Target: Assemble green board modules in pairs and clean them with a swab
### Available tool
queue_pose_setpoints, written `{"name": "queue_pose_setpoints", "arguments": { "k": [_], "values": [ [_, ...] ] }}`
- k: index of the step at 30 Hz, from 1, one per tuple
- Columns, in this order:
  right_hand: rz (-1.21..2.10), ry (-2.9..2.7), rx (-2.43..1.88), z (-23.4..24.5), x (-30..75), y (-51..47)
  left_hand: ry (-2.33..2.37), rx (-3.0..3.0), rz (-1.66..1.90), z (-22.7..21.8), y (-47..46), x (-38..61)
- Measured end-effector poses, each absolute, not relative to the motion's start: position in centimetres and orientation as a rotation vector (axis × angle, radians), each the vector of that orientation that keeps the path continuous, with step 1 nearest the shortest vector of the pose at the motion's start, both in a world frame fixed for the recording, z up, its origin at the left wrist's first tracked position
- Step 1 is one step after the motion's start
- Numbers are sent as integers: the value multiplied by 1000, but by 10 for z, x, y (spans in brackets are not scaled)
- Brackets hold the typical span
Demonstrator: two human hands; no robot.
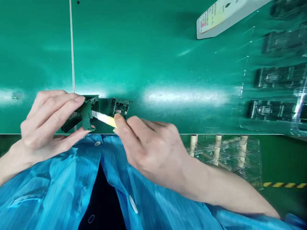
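My left hand (48, 123) is closed round a small green circuit board (83, 114), held tilted just above the near edge of the green table (156, 60). My right hand (146, 145) pinches a pale yellow strip (104, 118) whose far end touches that board. A second small green board (119, 108) lies on the table right behind the strip, beside my right fingertips.
A clear plastic tray (284, 77) with several dark boards in its pockets lies at the right. A white labelled box (225, 14) sits at the back right. Another clear tray (226, 153) is below the table edge. My blue coat (62, 185) fills the foreground.
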State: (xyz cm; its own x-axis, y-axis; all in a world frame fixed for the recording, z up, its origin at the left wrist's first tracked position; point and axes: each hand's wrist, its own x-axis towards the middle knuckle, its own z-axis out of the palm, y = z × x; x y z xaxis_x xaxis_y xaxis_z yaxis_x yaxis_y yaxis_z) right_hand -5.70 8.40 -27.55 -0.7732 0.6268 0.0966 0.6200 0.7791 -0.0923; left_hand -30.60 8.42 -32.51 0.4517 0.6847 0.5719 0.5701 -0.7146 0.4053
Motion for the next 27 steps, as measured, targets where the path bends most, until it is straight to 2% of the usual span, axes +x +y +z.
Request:
{"name": "queue_pose_setpoints", "arguments": {
  "k": [6,16,22,27],
  "values": [
    [186,-2830,-996,-275,-51,84,1129,2476,1097,-328,85,-306],
    [160,-2679,-1133,-276,-38,86,1313,2308,1092,-321,81,-302],
    [290,-2698,-987,-277,-50,85,1255,2351,1093,-324,82,-302],
    [243,-2599,-1145,-274,-39,91,1285,2327,1097,-330,77,-312]
  ]
}}
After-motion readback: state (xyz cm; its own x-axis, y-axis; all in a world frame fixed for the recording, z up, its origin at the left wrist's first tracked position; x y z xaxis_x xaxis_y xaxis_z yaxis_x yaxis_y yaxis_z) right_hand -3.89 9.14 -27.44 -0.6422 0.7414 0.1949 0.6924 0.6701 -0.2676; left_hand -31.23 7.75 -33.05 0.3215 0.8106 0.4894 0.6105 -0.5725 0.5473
